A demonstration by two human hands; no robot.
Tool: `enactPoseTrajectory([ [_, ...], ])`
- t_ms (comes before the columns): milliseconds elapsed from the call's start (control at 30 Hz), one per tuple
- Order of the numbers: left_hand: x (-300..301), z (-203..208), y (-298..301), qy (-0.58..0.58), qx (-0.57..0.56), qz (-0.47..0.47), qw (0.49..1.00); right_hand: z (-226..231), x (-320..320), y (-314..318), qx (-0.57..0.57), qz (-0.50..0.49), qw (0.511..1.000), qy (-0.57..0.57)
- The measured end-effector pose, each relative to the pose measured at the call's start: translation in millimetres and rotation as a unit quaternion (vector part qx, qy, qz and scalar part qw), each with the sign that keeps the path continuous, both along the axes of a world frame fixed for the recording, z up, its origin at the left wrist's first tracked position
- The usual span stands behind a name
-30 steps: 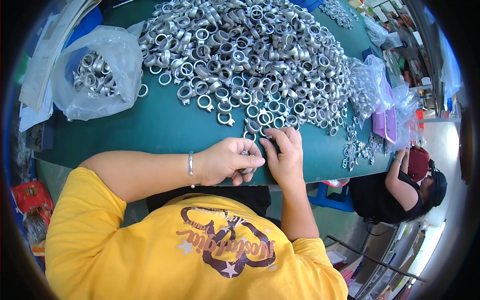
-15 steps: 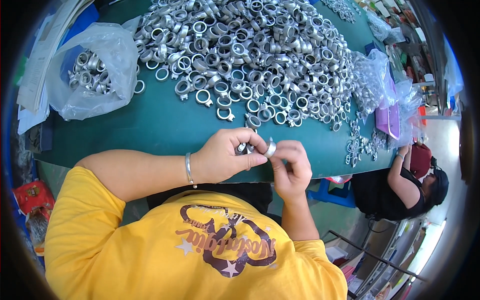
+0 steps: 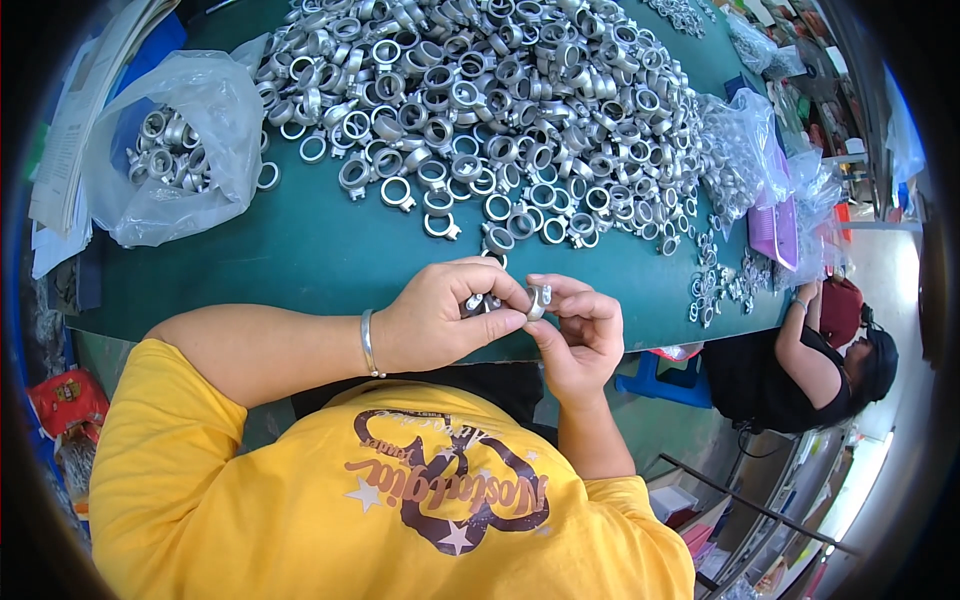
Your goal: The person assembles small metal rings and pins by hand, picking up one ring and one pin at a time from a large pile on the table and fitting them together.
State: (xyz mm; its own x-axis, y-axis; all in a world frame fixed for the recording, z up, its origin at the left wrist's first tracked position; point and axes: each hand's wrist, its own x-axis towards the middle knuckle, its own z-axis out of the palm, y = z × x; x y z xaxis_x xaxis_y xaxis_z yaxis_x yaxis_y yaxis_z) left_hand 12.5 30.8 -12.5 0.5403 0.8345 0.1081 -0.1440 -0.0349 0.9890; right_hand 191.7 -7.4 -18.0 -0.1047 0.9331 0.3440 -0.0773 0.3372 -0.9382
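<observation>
Near the front edge of the table, my left hand (image 3: 450,312) and my right hand (image 3: 580,335) meet on one small silver metal ring clamp (image 3: 537,306). Thumb and forefinger of the left pinch it on one side, while the fingertips of the right grip the other. A small lug stands up on the clamp. More metal pieces (image 3: 481,303) are tucked in the curled fingers of my left hand, partly hidden. Just beyond my hands spreads a large heap of similar ring clamps (image 3: 480,110), with a few loose ones along its near edge.
A clear plastic bag (image 3: 170,215) of ring clamps stands at the left by stacked papers (image 3: 85,130). Smaller rings (image 3: 715,285), a purple basket (image 3: 772,235) and another filled bag (image 3: 730,160) lie on the right. A person in black (image 3: 790,375) sits beyond the table's right end.
The clamp between my fingers has been turned, so its lug now faces up and to the right. My right fingers have shifted their hold; the view has moved slightly.
</observation>
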Motion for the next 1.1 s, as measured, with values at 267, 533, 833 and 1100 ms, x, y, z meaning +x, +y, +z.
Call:
enactPoseTrajectory([
  [267,-1,0,2,0.023,0.016,-0.010,1.000,-3,-2,0,0.085,-0.032,0.992,-0.083],
  [533,2,1,1,-0.015,-0.136,0.000,0.991,9,-1,-2,0.136,-0.123,0.962,-0.204],
  [833,-1,-1,6,-0.120,-0.410,-0.115,0.897,16,-2,28,0.151,-0.154,0.940,-0.266],
  [1100,-1,0,6,-0.121,-0.348,-0.114,0.923,-10,-12,57,0.081,-0.233,0.881,-0.404],
])
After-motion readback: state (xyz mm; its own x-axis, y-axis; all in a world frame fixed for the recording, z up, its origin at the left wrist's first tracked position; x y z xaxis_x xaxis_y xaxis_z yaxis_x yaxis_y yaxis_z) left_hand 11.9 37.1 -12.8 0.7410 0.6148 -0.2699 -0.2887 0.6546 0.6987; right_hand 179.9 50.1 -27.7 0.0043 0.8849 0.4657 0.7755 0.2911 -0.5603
